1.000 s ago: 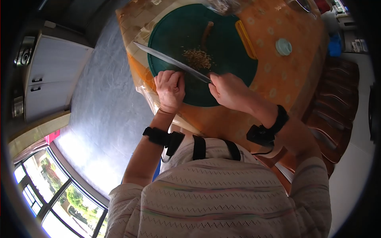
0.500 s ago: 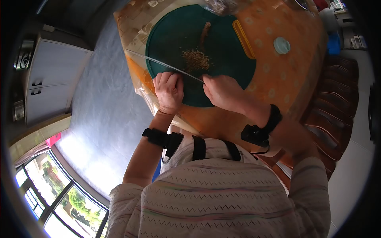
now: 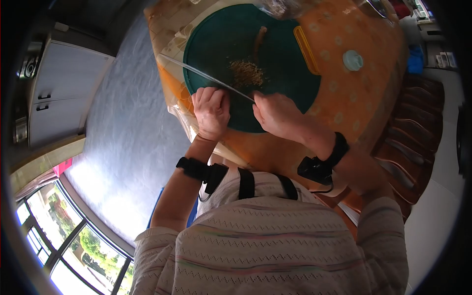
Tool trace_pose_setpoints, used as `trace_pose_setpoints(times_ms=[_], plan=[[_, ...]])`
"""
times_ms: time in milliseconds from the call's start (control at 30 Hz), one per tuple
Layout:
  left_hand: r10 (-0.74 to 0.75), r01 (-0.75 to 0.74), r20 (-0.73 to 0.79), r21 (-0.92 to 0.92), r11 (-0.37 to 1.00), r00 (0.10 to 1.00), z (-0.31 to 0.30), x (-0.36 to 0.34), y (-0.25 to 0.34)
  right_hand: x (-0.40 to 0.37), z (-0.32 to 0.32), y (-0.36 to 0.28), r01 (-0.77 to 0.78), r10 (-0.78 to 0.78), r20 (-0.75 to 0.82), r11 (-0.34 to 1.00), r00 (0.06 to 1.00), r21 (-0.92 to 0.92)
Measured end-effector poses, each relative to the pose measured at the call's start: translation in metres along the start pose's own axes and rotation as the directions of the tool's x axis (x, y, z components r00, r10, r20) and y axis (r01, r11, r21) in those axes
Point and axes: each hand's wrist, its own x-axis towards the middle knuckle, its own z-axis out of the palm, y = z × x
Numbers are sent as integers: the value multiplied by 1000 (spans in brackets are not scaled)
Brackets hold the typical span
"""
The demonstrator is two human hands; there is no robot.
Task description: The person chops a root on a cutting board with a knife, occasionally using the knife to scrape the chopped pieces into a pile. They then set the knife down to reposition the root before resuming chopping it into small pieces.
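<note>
One knife (image 3: 206, 76) slants over a board (image 3: 290, 69), right hand (image 3: 278, 113) closed on its near end, the safe place to hold; likely stiff, fairly light. Left hand (image 3: 212, 110) curls beside it, its grip unclear.

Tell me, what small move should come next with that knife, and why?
Perhaps ease the left fingers slightly away from the knife before any stroke: it appears to run very close to them, across the edge of the green board, and the right fingers grip it.
</note>
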Motion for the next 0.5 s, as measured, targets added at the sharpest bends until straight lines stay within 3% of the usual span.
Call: trace_pose_setpoints(times_ms=[133,500], plan=[[15,-15,-13,-10,1000,1000,0,0,-1,0,2,8,-17,21,-48,997,999,77],[4,-5,-18,-17,1000,1000,0,-1,-2,1,-8,-2,-51,49,70,998,996,34]])
